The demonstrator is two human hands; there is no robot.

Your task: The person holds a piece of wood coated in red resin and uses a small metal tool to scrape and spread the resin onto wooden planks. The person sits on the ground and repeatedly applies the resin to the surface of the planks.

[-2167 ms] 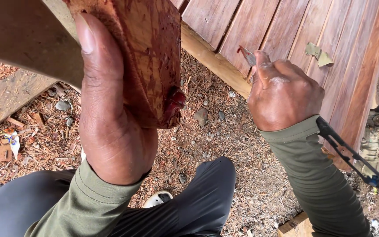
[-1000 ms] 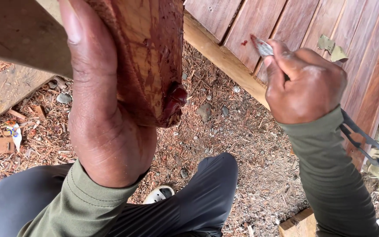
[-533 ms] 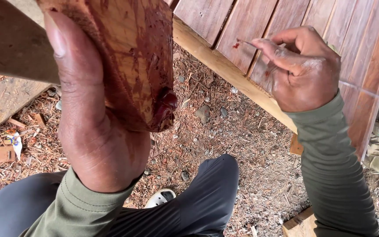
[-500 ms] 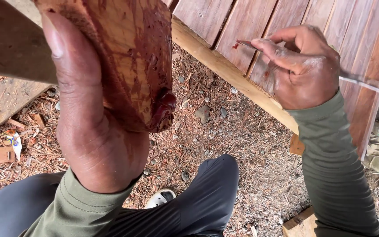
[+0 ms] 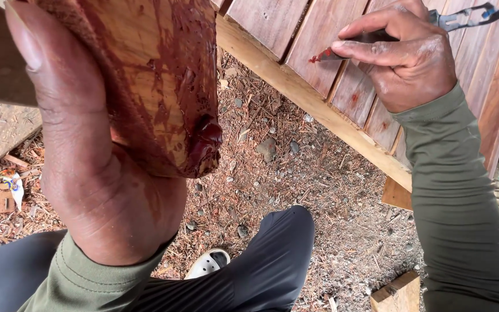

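While your left hand (image 5: 105, 173) gripped the wood block (image 5: 157, 81), your right fingers (image 5: 376, 52) pinched the tool (image 5: 371, 40), its red tip pointing left at the boards (image 5: 295, 34).

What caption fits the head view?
Left hand grips a putty-smeared wood block; right hand presses a red-tipped knife to stained boards.

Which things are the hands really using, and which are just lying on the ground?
In use:
- left hand holds a wood block smeared with red-brown paste
- right hand holds a thin tool with a red tip at the wooden panel

Just lying about:
- stones
- wood offcut
- scrap of litter
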